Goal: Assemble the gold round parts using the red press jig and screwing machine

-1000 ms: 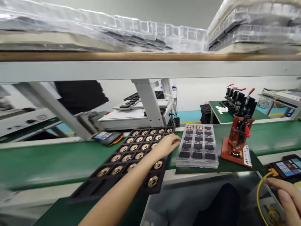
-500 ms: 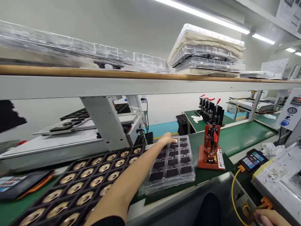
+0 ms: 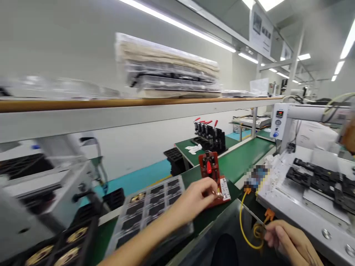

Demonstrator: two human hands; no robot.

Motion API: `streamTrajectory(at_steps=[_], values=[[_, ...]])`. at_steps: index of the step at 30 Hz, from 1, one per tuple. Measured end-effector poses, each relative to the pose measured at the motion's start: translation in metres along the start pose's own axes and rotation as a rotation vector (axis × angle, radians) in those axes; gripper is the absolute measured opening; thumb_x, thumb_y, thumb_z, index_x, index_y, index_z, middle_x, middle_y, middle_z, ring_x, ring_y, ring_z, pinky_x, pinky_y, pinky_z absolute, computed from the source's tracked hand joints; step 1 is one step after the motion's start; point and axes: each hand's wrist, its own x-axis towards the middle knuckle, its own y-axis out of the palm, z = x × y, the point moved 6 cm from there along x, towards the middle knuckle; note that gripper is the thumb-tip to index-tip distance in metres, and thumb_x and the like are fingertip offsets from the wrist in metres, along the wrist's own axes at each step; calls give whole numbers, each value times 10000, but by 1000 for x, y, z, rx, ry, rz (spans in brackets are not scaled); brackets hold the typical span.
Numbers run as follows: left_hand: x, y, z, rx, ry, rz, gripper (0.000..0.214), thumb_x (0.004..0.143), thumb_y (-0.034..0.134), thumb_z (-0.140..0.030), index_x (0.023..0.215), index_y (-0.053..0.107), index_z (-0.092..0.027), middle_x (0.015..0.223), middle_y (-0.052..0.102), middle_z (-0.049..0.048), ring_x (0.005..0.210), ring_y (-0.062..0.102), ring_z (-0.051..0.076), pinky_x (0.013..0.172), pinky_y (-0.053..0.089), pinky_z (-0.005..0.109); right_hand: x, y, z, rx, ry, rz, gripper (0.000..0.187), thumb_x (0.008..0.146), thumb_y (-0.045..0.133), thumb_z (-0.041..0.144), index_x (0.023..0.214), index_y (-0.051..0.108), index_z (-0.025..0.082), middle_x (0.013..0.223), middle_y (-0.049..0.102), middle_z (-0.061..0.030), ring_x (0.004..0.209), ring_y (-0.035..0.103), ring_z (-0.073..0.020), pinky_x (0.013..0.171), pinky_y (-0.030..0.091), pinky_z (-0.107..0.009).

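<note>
My left hand [image 3: 201,194] reaches across the clear plastic tray [image 3: 187,231] to the front of a red clamp fixture [image 3: 209,166] with a red lever. Its thumb and fingers pinch a small shiny copper-coloured piece [image 3: 217,194], close to the fixture's base. One gold-coloured piece [image 3: 138,197] lies in a compartment of the clear tray, among dark compartments. Lower right, my right hand [image 3: 290,240] has its fingers pressed together beside a yellow cable [image 3: 242,221] and an orange connector [image 3: 269,214]. What those fingers hold, if anything, I cannot make out.
A black tray [image 3: 59,242] of gold rings sits lower left. To the right stands a white machine [image 3: 294,214] with black fixtures on it. An overhead shelf [image 3: 172,111] carries stacked trays. Further back, several black clamps [image 3: 209,136] with red levers stand on a green table.
My view has swung right. My left hand has moved from the clear tray to the red clamp fixture, with a small shiny piece in its fingers. My right hand shows more fully.
</note>
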Motion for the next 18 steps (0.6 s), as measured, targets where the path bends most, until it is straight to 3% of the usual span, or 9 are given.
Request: streamTrajectory(at_steps=[2,4,6,8,12,15,18], values=[[7,32,-53,-58,301,-33,149,944,560,-123,860,631,-224,923,720,34,833,695,180,766,546,280,5,-3,19,50,-12,-29,500,1007,558,672,1114,800,248,942,799,-110,811,764,-265,733,652,-375],[12,57,-93,-43,571,-74,186,994,515,-87,929,628,-219,962,712,55,865,698,170,791,558,266,9,-6,39,95,-43,-68,452,946,729,560,1291,729,266,1075,769,-95,920,736,-249,819,629,-375],[16,76,-120,38,784,-117,187,1060,481,-118,1007,634,-211,1012,720,83,899,706,176,799,574,265,11,-11,53,112,-57,-78,598,851,857,444,1391,664,275,1110,739,-76,935,710,-235,821,614,-365],[20,90,-138,113,924,-146,213,1104,439,-165,1053,642,-200,1037,734,104,919,712,192,813,588,284,9,-21,61,92,-40,-109,606,813,885,397,1363,671,263,1034,724,-49,842,688,-212,746,605,-347],[31,112,-163,98,1038,-121,257,1128,397,-199,1069,646,-174,1046,748,115,913,712,206,828,600,300,-4,-49,61,35,-7,-216,454,835,852,415,1233,707,250,861,693,-5,689,647,-187,638,573,-325],[42,134,-179,20,1053,-39,229,1113,423,-173,1047,642,-182,1023,731,101,895,704,204,806,595,292,-16,-73,56,2,-23,-281,409,821,859,388,1181,721,252,845,700,1,679,642,-177,639,558,-306],[65,158,-193,-100,979,94,247,1062,496,-139,1277,593,-212,1186,693,108,1011,711,215,883,607,304,-31,-109,49,-87,-26,-432,403,751,883,336,1110,733,232,829,699,1,686,617,-167,643,541,-288]])
